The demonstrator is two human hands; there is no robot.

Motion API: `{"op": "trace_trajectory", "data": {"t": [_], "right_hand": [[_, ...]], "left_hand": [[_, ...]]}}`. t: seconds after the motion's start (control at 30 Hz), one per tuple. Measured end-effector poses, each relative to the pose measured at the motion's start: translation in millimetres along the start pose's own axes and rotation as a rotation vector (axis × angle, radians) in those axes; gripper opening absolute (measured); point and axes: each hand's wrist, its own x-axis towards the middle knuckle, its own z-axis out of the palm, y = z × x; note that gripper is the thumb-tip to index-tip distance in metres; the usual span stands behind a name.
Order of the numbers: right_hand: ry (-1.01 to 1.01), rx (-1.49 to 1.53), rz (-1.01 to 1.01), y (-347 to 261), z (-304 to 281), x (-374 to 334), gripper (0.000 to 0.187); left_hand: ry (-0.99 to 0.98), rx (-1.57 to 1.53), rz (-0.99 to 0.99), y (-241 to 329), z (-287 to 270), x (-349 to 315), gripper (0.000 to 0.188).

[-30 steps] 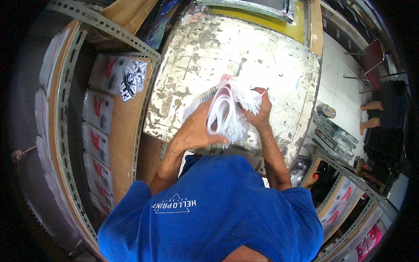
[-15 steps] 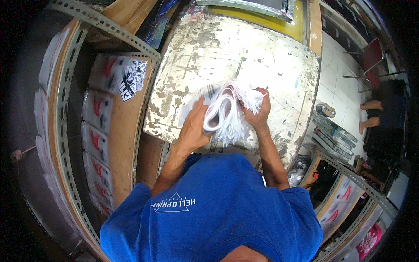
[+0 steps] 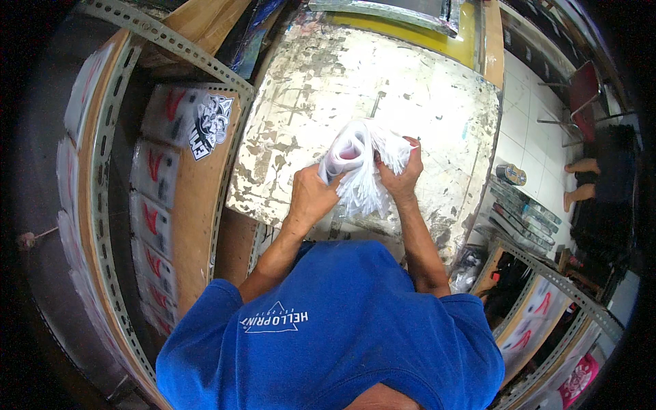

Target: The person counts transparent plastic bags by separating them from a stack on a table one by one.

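A thick bundle of white sheets [image 3: 362, 174], thin like plastic or paper, is held above the worn table. Its left part curls over in a rolled loop, and the loose edges fan out toward me. My left hand [image 3: 314, 195] is closed on the near left side of the curl, thumb toward the middle. My right hand [image 3: 402, 174] grips the bundle's right end, with some fingers hidden behind the sheets. Below it lies the table [image 3: 294, 102], its pale paint chipped and stained.
A shelf rack [image 3: 198, 239] with clear-wrapped stacks stands close on the left. Framed panels [image 3: 389, 17] lie at the table's far edge. To the right are a tin [image 3: 511, 174], stacked frames [image 3: 523, 215], a red chair [image 3: 583, 99] and another person's feet [image 3: 581, 183].
My left hand has shifted right and lower around the bundle. The rolled loop has tightened and tipped up, and the printed flap on its left no longer shows. My right hand has barely moved.
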Motion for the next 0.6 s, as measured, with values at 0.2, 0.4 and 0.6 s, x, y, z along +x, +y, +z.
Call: {"op": "trace_trajectory", "data": {"t": [0.2, 0.4, 0.6], "right_hand": [[0.029, -0.052, -0.002, -7.6, 7.2, -2.2, 0.055], [-0.104, -0.171, 0.095, -53.1, 1.5, 23.3, 0.051], [-0.638, -0.614, 0.346, -128.1, -28.9, 52.2, 0.049]], "left_hand": [[-0.003, -0.118, 0.065, -15.3, 1.9, -0.2, 0.026], [0.039, -0.389, -0.096, -16.0, -2.1, 6.8, 0.022], [-0.198, -0.688, -0.533, -11.0, -22.0, 0.6, 0.024]]}}
